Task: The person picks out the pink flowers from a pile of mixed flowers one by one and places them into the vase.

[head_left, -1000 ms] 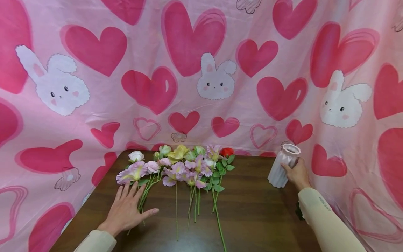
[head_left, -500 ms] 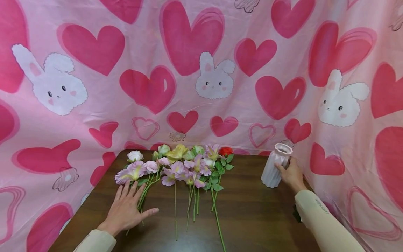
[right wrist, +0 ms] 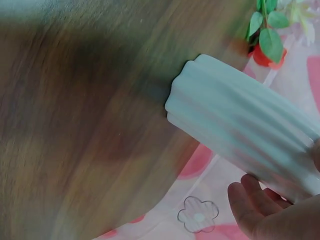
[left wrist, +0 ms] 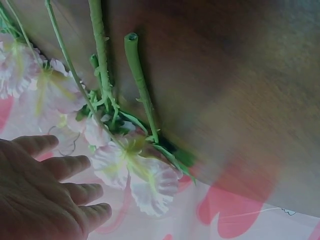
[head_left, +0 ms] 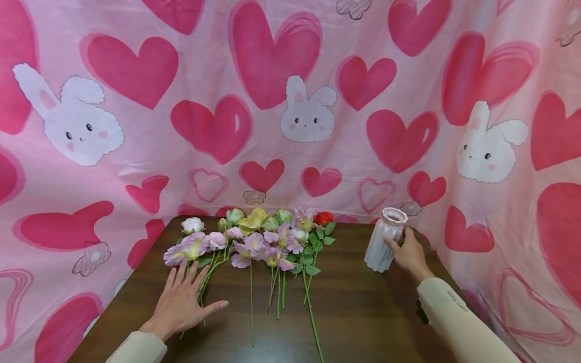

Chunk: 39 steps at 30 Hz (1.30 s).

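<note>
My right hand [head_left: 410, 254] grips a white fluted vase [head_left: 379, 247] just below its neck, on the right of the table. The vase's scalloped mouth faces up, and it leans slightly right in the head view. In the right wrist view, thumb and fingers [right wrist: 250, 200] lie on opposite sides of the vase's upper body. My left hand [head_left: 181, 302] is spread, palm down, at the left, its fingertips right at a lilac flower [head_left: 192, 245] with a yellow centre. Green stems [left wrist: 140, 85] show beyond the left fingers in the left wrist view.
Several artificial flowers lie in a row along the table's back, among them a white rose [head_left: 192, 225], a yellow flower [head_left: 255, 220] and a red rose [head_left: 324, 218]. Their stems point forward over the brown wooden table [head_left: 354, 312]. A pink heart-patterned cloth [head_left: 272, 151] hangs behind.
My right hand has moved left with the vase, closer to the flowers. The left hand stays in about the same place, fingers spread.
</note>
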Available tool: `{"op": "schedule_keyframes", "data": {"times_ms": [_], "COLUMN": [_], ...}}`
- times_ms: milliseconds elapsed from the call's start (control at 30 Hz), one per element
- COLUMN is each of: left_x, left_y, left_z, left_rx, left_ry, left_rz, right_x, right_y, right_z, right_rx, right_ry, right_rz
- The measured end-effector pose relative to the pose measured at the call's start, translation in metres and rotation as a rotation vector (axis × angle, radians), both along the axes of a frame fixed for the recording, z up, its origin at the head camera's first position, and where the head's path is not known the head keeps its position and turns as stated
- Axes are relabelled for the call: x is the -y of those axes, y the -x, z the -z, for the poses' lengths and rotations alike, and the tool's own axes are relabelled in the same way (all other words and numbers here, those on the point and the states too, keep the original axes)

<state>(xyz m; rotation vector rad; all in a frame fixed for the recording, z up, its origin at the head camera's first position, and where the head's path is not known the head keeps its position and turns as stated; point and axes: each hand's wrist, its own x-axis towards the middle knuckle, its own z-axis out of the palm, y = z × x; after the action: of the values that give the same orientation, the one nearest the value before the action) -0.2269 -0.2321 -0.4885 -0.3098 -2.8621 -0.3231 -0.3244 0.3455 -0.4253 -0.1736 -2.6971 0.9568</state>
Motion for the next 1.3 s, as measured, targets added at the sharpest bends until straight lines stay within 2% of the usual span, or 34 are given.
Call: {"op": "schedule_keyframes", "data": {"times_ms": [300, 667, 1300], "left_x": [-0.002, -0.004, -0.006], "left_y": [-0.001, -0.002, -0.004], "left_z": [0.001, -0.001, -0.001], "left_rx": [-0.006, 0.021, -0.001], "left_ry": [-0.002, 0.005, 0.011], "left_rz": [0.002, -0.006, 0.004], "right_x": [0.02, 0.043, 0.055], "right_y": [-0.004, -0.007, -0.008], "right_z": [0.002, 0.004, -0.002], "right_rx": [-0.014, -0.014, 0.017], "right_ry": [-0.016, 0.026, 0.034], "right_rz": [-0.052, -0.124, -0.108]}}
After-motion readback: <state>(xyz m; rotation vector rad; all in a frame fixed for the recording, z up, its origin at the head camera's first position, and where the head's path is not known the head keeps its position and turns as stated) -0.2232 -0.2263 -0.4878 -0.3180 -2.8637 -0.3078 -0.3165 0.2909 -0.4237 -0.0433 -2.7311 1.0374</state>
